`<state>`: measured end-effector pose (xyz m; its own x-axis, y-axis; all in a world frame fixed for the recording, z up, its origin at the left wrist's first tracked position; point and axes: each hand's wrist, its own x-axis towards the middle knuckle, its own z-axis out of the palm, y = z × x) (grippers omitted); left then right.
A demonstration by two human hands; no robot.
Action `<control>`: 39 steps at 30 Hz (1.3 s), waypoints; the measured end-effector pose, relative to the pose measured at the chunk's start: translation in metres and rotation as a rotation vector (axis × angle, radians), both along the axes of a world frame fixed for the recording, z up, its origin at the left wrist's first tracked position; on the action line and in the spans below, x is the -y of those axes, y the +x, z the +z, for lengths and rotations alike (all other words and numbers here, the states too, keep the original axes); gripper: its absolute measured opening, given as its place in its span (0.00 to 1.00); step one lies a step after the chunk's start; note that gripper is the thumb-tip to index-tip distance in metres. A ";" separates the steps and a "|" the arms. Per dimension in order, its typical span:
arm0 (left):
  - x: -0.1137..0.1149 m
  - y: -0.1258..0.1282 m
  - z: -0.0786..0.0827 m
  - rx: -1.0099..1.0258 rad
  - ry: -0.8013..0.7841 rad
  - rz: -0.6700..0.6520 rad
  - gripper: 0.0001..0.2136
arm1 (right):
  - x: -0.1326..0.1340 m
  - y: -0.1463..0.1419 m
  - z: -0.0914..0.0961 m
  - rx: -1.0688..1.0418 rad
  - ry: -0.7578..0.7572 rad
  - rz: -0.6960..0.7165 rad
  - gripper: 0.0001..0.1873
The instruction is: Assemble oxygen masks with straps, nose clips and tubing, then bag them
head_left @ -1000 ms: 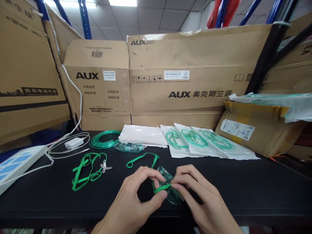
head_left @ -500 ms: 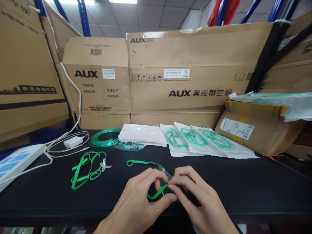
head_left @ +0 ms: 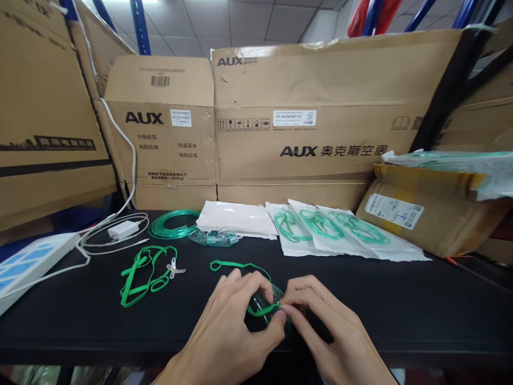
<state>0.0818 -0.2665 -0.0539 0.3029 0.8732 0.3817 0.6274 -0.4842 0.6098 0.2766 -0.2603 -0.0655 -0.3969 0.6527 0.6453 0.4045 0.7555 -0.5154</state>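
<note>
A clear green-tinted plastic mask (head_left: 259, 303) lies between my hands near the front of the black table, largely hidden by my fingers. My left hand (head_left: 230, 326) is curled around the mask, with its thumb and fingers on either side. A flat green elastic strap (head_left: 234, 264) runs from the mask to a loop lying on the table, and another stretch of it crosses the mask. With thumb and fingertips, my right hand (head_left: 326, 321) pinches the strap at the mask's edge. Further left is a tangle of green straps (head_left: 130, 289) beside small metal strips (head_left: 175, 269).
Behind lie coiled green tubing (head_left: 170, 224), another clear mask (head_left: 216, 238), white sheets or pouches (head_left: 238, 218) and several packets of green tubing (head_left: 320, 224). A white power strip (head_left: 38, 262) and cables are at left. Cardboard boxes (head_left: 320, 176) line the back; another box (head_left: 395, 208) stands right.
The view has shifted slightly. My left fingers and thumb have moved a little apart, so more of the mask shows between them. My right hand keeps its pinch at the strap.
</note>
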 end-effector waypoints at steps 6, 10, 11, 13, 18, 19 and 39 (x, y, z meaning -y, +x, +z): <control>0.000 -0.002 0.001 -0.048 -0.019 0.032 0.02 | 0.001 0.003 0.003 -0.029 -0.031 -0.033 0.08; 0.000 -0.002 0.002 -0.042 -0.022 0.023 0.03 | 0.003 0.004 0.003 -0.082 -0.137 -0.085 0.05; 0.000 -0.002 0.002 -0.038 -0.029 0.021 0.04 | 0.003 0.005 0.003 -0.097 -0.148 -0.091 0.05; 0.000 -0.001 0.002 -0.030 -0.048 0.035 0.04 | 0.004 0.006 0.002 -0.122 -0.159 -0.101 0.05; -0.001 -0.002 -0.002 0.001 -0.068 0.061 0.04 | 0.005 0.005 -0.002 -0.232 -0.187 -0.093 0.06; -0.001 -0.002 -0.003 0.009 -0.063 0.064 0.04 | 0.005 0.004 -0.002 -0.267 -0.200 -0.102 0.07; -0.001 -0.011 -0.005 0.115 -0.030 -0.016 0.08 | 0.012 0.000 0.012 0.160 0.255 0.084 0.13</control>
